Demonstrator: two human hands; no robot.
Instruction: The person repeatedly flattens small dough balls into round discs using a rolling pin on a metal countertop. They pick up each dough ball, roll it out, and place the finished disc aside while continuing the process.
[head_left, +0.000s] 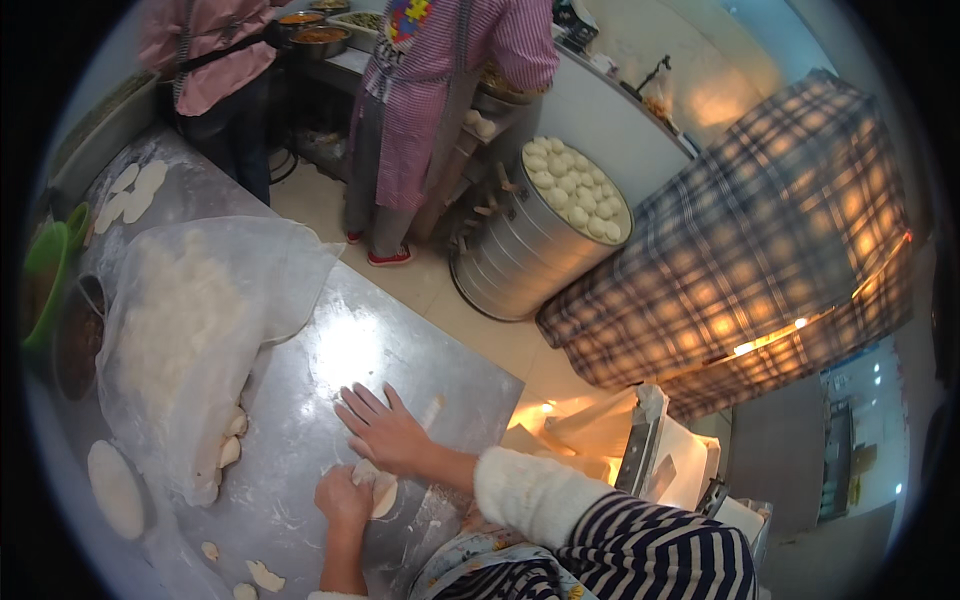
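Note:
A small flattened piece of dough is gripped at its upper left edge by my left hand, low over the metal worktable. Just above it, my right hand is spread with its fingers apart, palm towards the tabletop; whether the palm presses on the metal cannot be told. To the left, translucent plastic sheeting covers a heap of pale dough pieces. A few uncovered dough lumps poke out at its lower edge. Scraps of dough lie near the front on the floury surface.
Flat dough ovals lie at the table's far left, near a green basin. A stacked metal steamer topped with buns stands beyond, beside a plaid cloth cover. Two people stand at a counter with filled bowls.

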